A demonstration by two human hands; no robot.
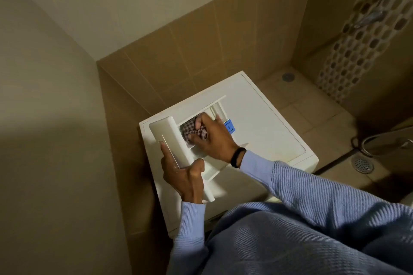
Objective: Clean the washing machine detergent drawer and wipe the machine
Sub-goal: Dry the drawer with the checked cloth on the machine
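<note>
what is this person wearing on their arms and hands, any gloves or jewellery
Both arms are covered by long sleeves of a light blue ribbed knit: the left sleeve and the right sleeve each end in a cuff at the wrist. The left hand and right hand are bare, with no gloves. A black band circles the right wrist just beyond the cuff.

The drawer (168, 138) in the left grip (185, 176) is smooth white plastic with a soft sheen. The cloth (190, 128) under the right grip (214, 138) is matt, woven, checked fabric. Beyond both grips, the washing machine (263, 123) top is smooth and faintly glossy. Right of them, the floor drain (361, 164) is shiny metal.
</note>
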